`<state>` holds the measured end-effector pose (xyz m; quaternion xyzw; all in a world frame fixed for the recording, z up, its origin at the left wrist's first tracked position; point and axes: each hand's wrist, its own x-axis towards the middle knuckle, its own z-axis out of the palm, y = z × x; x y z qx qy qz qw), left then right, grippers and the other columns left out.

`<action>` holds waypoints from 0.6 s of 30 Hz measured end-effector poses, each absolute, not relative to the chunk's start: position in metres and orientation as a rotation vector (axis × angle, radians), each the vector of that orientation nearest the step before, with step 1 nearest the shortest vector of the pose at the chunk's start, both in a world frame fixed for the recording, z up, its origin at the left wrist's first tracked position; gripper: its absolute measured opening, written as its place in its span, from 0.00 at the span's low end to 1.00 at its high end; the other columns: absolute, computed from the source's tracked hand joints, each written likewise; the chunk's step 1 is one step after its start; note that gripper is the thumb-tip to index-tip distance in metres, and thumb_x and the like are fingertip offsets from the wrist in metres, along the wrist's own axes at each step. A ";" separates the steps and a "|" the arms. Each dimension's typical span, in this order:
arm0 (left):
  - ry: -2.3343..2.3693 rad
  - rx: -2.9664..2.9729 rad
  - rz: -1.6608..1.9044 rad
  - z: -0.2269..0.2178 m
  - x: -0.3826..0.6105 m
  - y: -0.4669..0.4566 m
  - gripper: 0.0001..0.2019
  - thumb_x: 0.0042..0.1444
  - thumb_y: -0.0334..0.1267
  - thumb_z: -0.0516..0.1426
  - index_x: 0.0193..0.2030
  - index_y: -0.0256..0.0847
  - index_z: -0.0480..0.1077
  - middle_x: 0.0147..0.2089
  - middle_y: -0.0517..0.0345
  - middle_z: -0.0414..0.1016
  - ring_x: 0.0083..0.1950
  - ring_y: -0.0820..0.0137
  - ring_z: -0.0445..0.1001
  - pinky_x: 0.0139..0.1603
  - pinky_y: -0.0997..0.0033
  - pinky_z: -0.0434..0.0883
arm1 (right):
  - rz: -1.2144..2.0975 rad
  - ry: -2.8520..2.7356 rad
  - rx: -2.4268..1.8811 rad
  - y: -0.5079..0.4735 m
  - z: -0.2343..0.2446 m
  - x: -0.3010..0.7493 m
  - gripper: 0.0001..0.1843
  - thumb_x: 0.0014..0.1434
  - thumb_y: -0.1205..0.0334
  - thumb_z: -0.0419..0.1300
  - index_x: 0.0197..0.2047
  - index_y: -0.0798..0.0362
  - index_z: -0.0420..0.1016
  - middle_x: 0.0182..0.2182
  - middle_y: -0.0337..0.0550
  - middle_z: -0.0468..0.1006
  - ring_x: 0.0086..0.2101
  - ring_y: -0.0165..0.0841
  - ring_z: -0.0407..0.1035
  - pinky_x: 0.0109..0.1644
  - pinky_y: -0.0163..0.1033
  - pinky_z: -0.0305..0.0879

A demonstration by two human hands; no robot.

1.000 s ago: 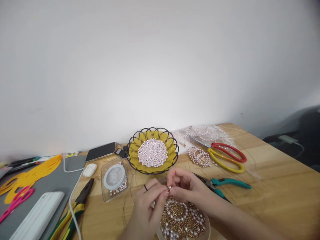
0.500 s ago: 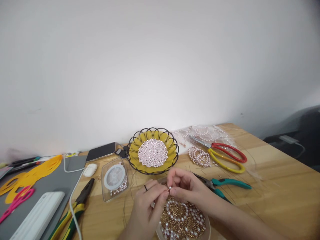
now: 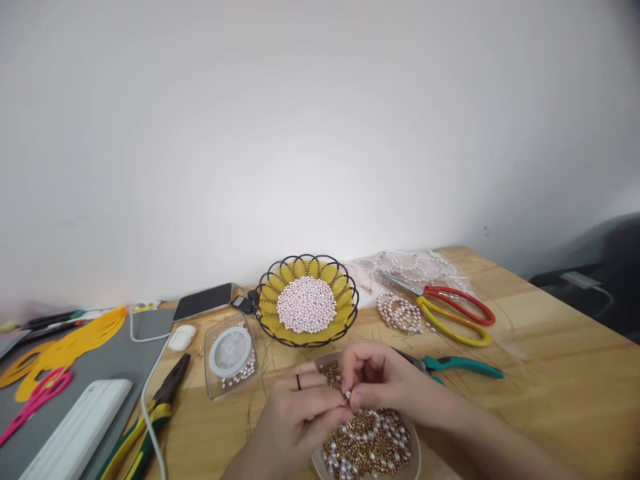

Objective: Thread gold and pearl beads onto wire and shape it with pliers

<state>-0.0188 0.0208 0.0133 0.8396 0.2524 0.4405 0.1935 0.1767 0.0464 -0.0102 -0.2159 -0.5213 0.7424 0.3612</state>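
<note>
My left hand (image 3: 303, 413), with a black ring on one finger, pinches at a small pearl bead (image 3: 348, 395). Thumb and forefinger of my right hand (image 3: 377, 380) close on the same bead from the other side. Any thread or wire through the bead is too fine to make out. Both hands are over a round container (image 3: 418, 460) filled with gold beads and pearl strands (image 3: 367, 440), partly hidden by them. Beyond the hands stands a yellow basket with a black looped rim (image 3: 350, 320), holding many loose pale pink pearl beads (image 3: 307, 305).
Right: teal-handled pliers (image 3: 463, 365), red-and-yellow scissors (image 3: 450, 307), a bead coil (image 3: 399, 313) and a plastic bag (image 3: 425, 267). Left: a clear box with a spool (image 3: 231, 353), phone (image 3: 204, 302), white case (image 3: 182, 338), yellow-green pliers (image 3: 160, 413), white cable (image 3: 145, 400), pink scissors (image 3: 37, 403).
Both hands have shifted slightly right and down, still meeting at the pearl bead. The left fingers now lie flatter across, and more of the container's far side shows between the hands.
</note>
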 end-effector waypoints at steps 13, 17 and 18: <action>0.868 2.191 1.290 0.007 -0.024 0.021 0.19 0.64 0.49 0.64 0.27 0.39 0.70 0.21 0.62 0.72 0.21 0.76 0.67 0.22 0.81 0.64 | 2.023 -1.487 -0.593 0.051 -0.003 0.186 0.13 0.49 0.61 0.78 0.31 0.53 0.79 0.21 0.30 0.71 0.22 0.24 0.58 0.26 0.33 0.50; 0.867 2.164 1.277 0.010 -0.021 0.019 0.14 0.61 0.46 0.67 0.32 0.39 0.74 0.23 0.62 0.73 0.23 0.75 0.69 0.24 0.80 0.66 | 2.013 -1.461 -0.618 0.051 -0.005 0.185 0.14 0.49 0.57 0.78 0.30 0.52 0.79 0.23 0.31 0.74 0.24 0.25 0.62 0.29 0.34 0.53; 0.847 2.163 1.277 0.010 -0.020 0.019 0.13 0.61 0.46 0.67 0.33 0.39 0.76 0.23 0.61 0.74 0.24 0.74 0.70 0.25 0.80 0.67 | 2.018 -1.453 -0.621 0.051 -0.005 0.185 0.13 0.49 0.57 0.78 0.29 0.52 0.79 0.23 0.32 0.75 0.24 0.25 0.64 0.30 0.35 0.54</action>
